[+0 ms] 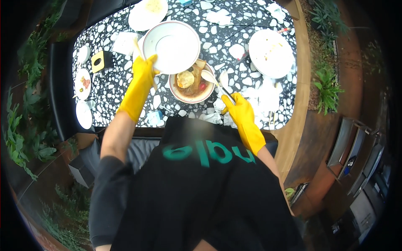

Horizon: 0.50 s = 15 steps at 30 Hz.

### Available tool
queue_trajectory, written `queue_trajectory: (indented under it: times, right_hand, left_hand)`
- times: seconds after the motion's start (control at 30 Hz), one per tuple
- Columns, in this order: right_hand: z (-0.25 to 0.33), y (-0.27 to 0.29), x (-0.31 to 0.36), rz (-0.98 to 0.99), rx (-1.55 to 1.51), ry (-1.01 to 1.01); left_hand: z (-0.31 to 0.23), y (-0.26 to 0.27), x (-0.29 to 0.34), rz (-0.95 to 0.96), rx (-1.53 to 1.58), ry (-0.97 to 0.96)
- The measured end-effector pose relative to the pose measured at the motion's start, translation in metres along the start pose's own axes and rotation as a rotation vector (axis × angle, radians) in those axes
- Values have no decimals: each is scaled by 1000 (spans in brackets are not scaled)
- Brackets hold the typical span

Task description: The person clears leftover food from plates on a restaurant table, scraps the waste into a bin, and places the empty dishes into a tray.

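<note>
My left hand [143,75], in a yellow rubber glove, grips a white bowl [172,48] by its near-left rim and holds it tilted. A pale slim piece shows beside those fingers; its kind is unclear. Below that bowl, and partly covered by it, a second bowl [176,90] stands on the table with brown food scraps [186,79] in it. My right hand [238,108], gloved the same way, is closed around the handle of a spoon [208,77]. The spoon's pale head is over the right side of the scrap bowl. Another pale spoon head [224,78] lies close by.
The speckled black-and-white table [234,37] carries a large plate [271,54] with scraps at right and another plate [147,14] at the far left. Small dishes [83,83] and a yellow-black tissue box [100,61] stand at left. Crumpled napkins [211,117] lie near me.
</note>
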State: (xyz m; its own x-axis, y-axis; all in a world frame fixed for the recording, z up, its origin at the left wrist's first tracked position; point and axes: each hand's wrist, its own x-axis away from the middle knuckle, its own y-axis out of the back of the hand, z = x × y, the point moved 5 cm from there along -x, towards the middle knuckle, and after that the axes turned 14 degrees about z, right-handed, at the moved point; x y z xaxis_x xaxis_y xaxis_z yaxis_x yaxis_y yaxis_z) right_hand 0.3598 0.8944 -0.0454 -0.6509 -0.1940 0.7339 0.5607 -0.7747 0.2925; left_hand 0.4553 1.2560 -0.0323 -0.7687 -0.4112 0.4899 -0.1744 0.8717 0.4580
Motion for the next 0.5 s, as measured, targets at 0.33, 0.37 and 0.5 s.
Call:
queue_trajectory:
  times: [0.33,0.37,0.5]
  right_hand:
    - [-56,-27,-37,-59,-40,-12]
    - [-29,-22,-27,-130,124,85]
    - [-38,-35,-37,-1,-327,-33]
  left_hand:
    - [24,-151,-147,442,-950,-575]
    - [27,-160,-151,423,-1010,-619]
    - [30,-189,-160,416,-913,-445]
